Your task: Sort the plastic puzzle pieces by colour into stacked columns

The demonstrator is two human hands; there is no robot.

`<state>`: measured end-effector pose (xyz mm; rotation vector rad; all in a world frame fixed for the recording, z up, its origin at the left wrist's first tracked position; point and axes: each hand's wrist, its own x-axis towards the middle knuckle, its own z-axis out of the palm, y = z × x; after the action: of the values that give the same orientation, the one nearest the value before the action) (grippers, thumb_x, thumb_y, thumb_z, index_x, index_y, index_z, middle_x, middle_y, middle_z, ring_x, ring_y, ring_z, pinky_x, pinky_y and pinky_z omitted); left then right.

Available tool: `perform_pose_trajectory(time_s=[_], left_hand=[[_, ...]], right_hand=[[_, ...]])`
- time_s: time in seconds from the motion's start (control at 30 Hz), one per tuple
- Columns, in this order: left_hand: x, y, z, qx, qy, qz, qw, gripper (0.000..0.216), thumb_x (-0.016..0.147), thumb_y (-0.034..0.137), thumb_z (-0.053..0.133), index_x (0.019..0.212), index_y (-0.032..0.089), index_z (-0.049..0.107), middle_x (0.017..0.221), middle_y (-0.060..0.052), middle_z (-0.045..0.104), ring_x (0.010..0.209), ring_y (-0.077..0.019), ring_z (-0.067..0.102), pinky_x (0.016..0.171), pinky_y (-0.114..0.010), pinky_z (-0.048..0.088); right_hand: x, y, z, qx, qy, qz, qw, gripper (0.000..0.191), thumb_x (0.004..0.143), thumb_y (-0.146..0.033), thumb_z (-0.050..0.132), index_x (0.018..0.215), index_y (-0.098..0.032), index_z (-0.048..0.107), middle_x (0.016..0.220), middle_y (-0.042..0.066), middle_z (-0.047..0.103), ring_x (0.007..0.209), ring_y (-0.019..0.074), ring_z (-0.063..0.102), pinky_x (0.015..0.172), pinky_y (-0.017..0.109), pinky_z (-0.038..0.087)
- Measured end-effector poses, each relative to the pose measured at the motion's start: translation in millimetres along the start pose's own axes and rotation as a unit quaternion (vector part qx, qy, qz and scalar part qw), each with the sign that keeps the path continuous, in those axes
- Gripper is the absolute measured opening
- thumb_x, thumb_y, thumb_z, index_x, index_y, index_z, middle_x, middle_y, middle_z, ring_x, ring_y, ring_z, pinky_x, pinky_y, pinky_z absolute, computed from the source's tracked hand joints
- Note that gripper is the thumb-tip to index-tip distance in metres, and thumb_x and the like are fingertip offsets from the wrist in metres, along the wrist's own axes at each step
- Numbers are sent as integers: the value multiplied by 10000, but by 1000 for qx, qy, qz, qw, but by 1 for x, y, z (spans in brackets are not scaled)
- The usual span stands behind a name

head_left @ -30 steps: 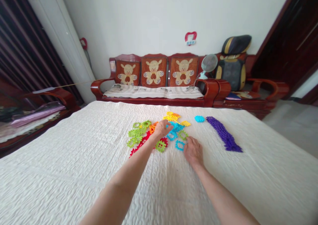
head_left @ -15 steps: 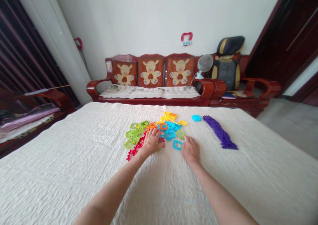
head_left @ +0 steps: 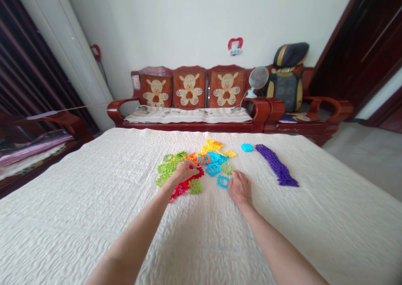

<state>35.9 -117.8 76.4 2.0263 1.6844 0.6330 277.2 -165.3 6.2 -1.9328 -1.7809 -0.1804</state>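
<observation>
My left hand (head_left: 184, 172) is over a group of red toothed plastic building pieces (head_left: 198, 173), its thumb and fingers closed on one at the upper end. A green square piece (head_left: 195, 186) lies against the red ones, just below that hand. My right hand (head_left: 240, 187) rests on the cloth, fingers loosely bent and nothing visible in them. Its fingertips are beside a blue square frame piece (head_left: 222, 181) and a green frame piece (head_left: 226, 168). Blue pieces (head_left: 216, 158), orange pieces (head_left: 191, 157), yellow pieces (head_left: 212, 146) and light green pieces (head_left: 169, 166) lie heaped beyond the hands.
A long stack of purple pieces (head_left: 276, 165) lies to the right, near a lone blue piece (head_left: 247, 147). Everything sits on a white quilted cloth (head_left: 94, 201). Behind it are a wooden sofa (head_left: 188, 128) with bear cushions, a small fan (head_left: 258, 77) and an armchair (head_left: 337, 109).
My left hand has shifted left and its fingers have drawn in on the red pieces, which now bunch differently. The green square below it has come into sight. My right hand is almost still.
</observation>
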Motion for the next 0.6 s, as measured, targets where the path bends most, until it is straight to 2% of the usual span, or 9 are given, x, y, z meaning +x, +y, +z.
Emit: perform_pose_trajectory(time_s=[0.1, 0.2, 0.3, 0.43, 0.6], left_hand=[[3, 1, -11, 20, 14, -35, 999, 174, 707, 342, 665, 772, 183, 694, 647, 32, 604, 647, -135, 560, 601, -237, 382], [8, -1, -10, 67, 43, -56, 995, 233, 713, 403, 670, 726, 170, 668, 596, 30, 570, 608, -133, 530, 582, -241, 357], [13, -6, -2, 77, 55, -56, 994, 251, 726, 421, 670, 748, 171, 669, 621, 18, 594, 625, -136, 542, 595, -236, 360], [19, -10, 5, 77, 72, -48, 993, 255, 744, 394, 659, 900, 197, 699, 687, 1, 641, 671, -149, 580, 627, -232, 375], [26, -7, 4, 68, 51, -39, 996, 278, 805, 422, 579, 841, 194, 734, 658, -2, 647, 672, -147, 599, 621, -220, 374]], right_hand=[[0, 0, -1, 3, -2, 1, 1000, 325, 879, -129, 424, 1156, -131, 595, 1225, 111, 621, 1145, 216, 507, 924, 326, 328], [0, -1, -2, 3, -3, 3, 1000, 323, 878, -126, 420, 1148, -135, 598, 1216, 109, 625, 1145, 215, 506, 922, 318, 328], [0, -1, -2, 2, -3, 2, 1000, 323, 875, -132, 425, 1149, -140, 596, 1214, 105, 625, 1145, 217, 502, 923, 319, 328], [0, 0, -1, 2, -1, 3, 1000, 327, 878, -136, 424, 1155, -146, 598, 1216, 108, 618, 1145, 214, 496, 930, 321, 326], [0, -1, -2, 0, -7, 4, 1000, 326, 875, -133, 424, 1149, -147, 599, 1208, 110, 618, 1134, 212, 497, 925, 320, 326]])
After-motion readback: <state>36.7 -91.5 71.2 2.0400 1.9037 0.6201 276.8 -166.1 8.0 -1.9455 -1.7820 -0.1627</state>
